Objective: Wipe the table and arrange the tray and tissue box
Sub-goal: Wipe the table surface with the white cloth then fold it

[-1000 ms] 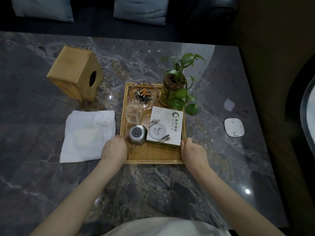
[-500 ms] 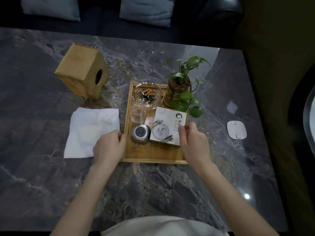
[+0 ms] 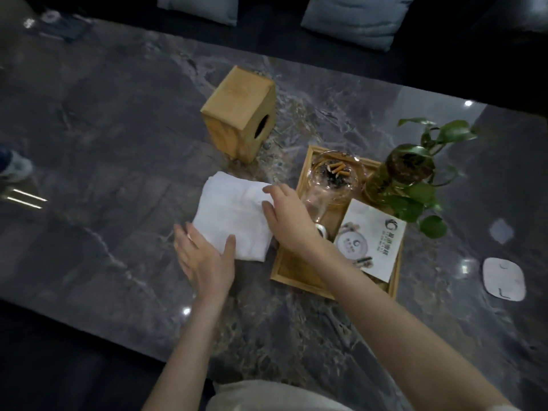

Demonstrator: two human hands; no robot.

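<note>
A folded white cloth [image 3: 234,213] lies on the dark marble table [image 3: 112,179], left of the wooden tray [image 3: 292,272]. My left hand [image 3: 204,256] rests flat, fingers spread, at the cloth's near left corner. My right hand [image 3: 286,215] reaches across the tray's left edge, its open fingers touching the cloth's right side. The wooden tissue box [image 3: 240,114] lies on its side behind the cloth, its round hole facing right. The tray holds a glass ashtray [image 3: 336,176] with butts, a white card [image 3: 372,240], a glass and a potted plant [image 3: 410,173].
A white square coaster [image 3: 503,278] sits on the table to the right of the tray. Grey cushions [image 3: 353,19] line a dark sofa behind the table. The table's near edge runs diagonally at the lower left.
Both hands have let go of the tray's front corners and moved left onto the white cloth. The camera view has swung to the left.
</note>
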